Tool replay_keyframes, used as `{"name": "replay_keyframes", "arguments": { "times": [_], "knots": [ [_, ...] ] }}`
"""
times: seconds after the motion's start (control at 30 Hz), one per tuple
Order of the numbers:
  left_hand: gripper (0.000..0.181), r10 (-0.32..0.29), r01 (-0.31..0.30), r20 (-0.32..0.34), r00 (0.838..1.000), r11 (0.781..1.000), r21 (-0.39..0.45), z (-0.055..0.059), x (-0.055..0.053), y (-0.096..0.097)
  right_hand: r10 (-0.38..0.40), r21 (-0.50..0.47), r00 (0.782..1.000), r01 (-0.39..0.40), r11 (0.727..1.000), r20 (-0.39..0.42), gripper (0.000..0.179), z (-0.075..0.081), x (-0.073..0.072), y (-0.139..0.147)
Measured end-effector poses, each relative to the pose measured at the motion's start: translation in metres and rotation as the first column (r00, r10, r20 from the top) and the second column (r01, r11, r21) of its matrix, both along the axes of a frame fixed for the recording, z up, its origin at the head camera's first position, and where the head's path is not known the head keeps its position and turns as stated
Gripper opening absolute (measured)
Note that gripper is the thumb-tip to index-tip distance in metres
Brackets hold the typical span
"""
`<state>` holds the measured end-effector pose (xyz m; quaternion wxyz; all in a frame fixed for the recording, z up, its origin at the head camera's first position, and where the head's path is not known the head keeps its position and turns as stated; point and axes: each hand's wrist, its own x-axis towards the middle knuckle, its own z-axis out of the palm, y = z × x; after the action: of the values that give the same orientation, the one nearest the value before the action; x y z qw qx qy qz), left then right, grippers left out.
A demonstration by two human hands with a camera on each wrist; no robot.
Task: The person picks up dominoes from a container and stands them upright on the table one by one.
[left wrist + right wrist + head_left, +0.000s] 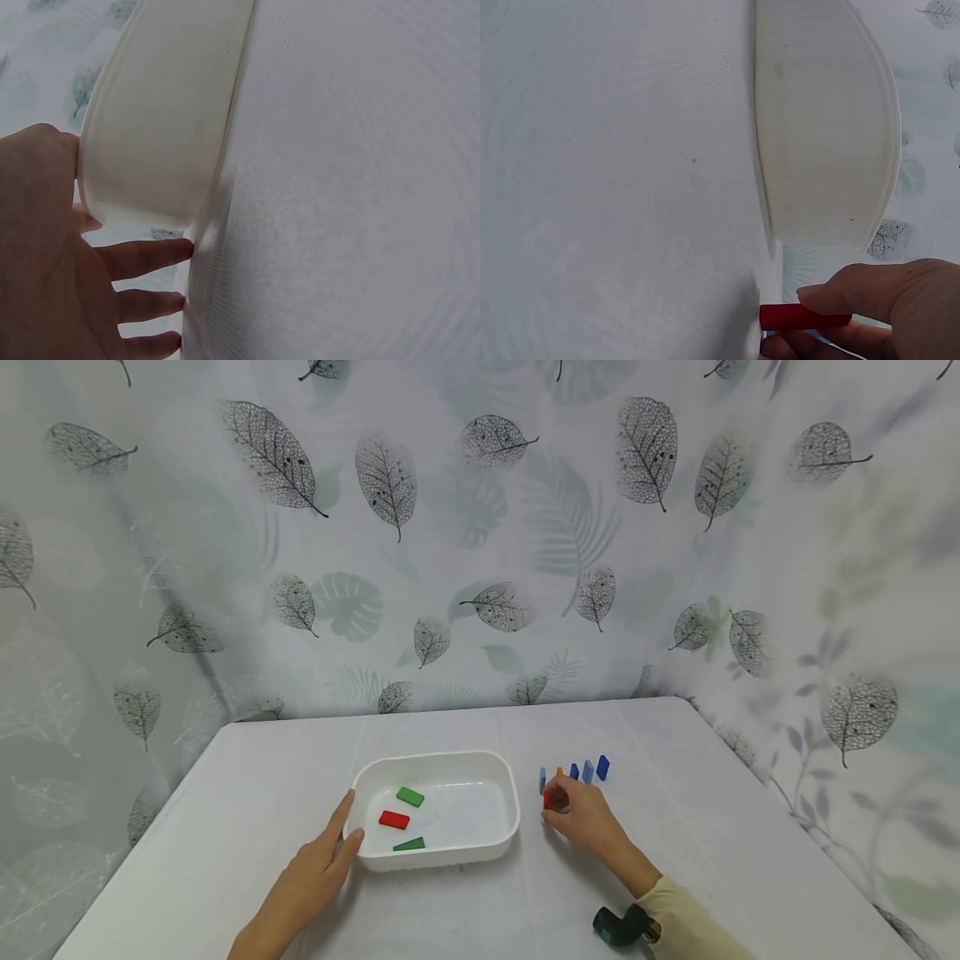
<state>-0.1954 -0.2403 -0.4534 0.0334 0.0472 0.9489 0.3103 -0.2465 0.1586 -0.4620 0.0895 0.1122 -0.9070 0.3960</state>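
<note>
My right hand (585,814) pinches a small red block (787,316) between thumb and fingers, to the right of the white tray (480,853). In the right wrist view the block's lower end meets the tabletop. At the tray's left end, my left hand (311,872) touches the rim with thumb and forefinger, its other fingers spread in the left wrist view. Inside the tray lie a red block (393,820), a green block (410,796) and a green wedge-shaped piece (409,844).
Beyond the right hand stand several upright blocks: a light blue block (542,780), a partly hidden orange block (559,771), a blue block (574,772), another light blue block (588,772) and a dark blue block (603,767). White cloth covers the table (427,910); a leaf-patterned curtain (465,543) hangs behind.
</note>
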Motion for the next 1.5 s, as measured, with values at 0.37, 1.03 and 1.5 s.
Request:
{"name": "replay_keyframes", "arguments": {
  "times": [0.37,1.03,1.5],
  "knots": [
    [0.07,0.01,-0.01,-0.005,1.0,1.0,0.006,-0.002,0.001,0.001,0.002,0.03,1.0,-0.002,1.0,0.004,0.025,0.001,-0.001,0.002],
    [0.071,0.021,-0.021,0.011,1.0,1.0,-0.012,-0.007,0.0,0.007,0.172,0.109,0.969,-0.155,0.982,-0.175,0.031,0.053,0.013,-0.048],
    [0.071,0.028,-0.028,0.002,1.0,0.999,-0.02,-0.007,0.001,0.011,0.475,0.196,0.88,-0.47,0.861,0.021,0.034,0.049,-0.012,-0.122]
  ]
}}
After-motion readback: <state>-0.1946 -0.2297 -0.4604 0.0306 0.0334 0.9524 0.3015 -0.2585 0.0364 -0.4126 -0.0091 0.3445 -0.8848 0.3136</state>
